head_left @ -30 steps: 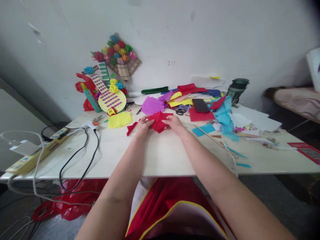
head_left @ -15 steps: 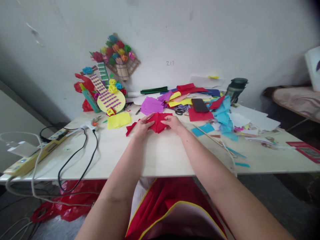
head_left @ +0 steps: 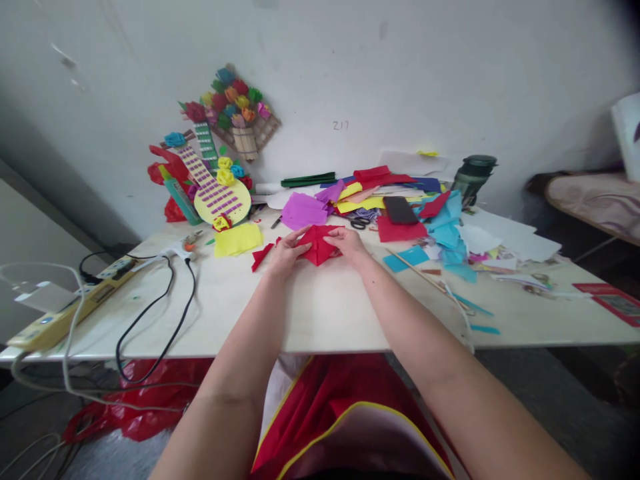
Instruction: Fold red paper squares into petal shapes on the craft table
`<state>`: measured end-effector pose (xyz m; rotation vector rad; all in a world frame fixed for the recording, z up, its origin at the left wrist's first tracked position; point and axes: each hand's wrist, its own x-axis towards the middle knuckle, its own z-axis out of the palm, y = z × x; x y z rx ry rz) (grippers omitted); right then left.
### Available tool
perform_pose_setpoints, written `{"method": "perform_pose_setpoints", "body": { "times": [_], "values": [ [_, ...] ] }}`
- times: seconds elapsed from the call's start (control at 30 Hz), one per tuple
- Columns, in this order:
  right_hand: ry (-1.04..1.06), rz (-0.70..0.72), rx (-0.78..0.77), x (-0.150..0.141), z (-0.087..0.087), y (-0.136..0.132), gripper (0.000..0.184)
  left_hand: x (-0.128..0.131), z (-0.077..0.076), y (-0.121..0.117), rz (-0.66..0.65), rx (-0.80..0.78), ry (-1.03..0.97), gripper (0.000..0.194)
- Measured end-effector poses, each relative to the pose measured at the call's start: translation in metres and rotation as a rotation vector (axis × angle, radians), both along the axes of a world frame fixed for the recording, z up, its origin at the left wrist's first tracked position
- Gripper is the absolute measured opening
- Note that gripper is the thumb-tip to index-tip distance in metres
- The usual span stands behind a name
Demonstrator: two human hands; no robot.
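Note:
Between my two hands is a piece of folded red crepe paper, held just above or on the white table; which of the two I cannot tell. My left hand grips its left side, thumb on top. My right hand pinches its right side between thumb and fingers. Red paper scraps lie beside my left hand. A yellow paper stack is farther left. Behind my hands are purple paper and black-handled scissors.
On the left stand a glue bottle and a round-bodied craft guitar; a power strip with cables lies nearer. To the right are a phone, blue paper, a wooden stick and a dark bottle. The table's front edge is close.
The thumb and fingers of my right hand have shifted slightly inward over the red paper. Its visible folded shape has changed a little. My left hand stays nearly in place.

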<state>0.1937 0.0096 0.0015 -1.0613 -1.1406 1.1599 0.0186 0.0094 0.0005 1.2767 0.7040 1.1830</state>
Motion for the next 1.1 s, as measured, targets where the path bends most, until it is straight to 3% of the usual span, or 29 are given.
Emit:
{"method": "perform_pose_setpoints", "body": {
  "times": [0.1, 0.27, 0.33, 0.63, 1.1],
  "values": [
    [0.005, 0.021, 0.035, 0.001, -0.001, 0.0, 0.027, 0.0, 0.001, -0.002, -0.016, -0.002, 0.003, 0.065],
    [-0.002, 0.036, 0.069, 0.001, 0.0, -0.001, 0.044, 0.0, 0.005, -0.006, -0.052, -0.001, -0.031, 0.089],
    [-0.005, 0.023, 0.074, 0.001, 0.001, -0.002, 0.044, 0.0, 0.006, -0.006, -0.058, -0.009, -0.032, 0.089],
    [-0.066, 0.0, 0.07, -0.001, 0.006, -0.004, 0.04, 0.0, 0.0, -0.001, -0.013, -0.056, 0.051, 0.042],
    [-0.064, 0.102, 0.074, -0.001, -0.004, 0.001, 0.054, -0.002, -0.002, 0.003, 0.075, -0.06, 0.162, 0.041]
  ]
}}
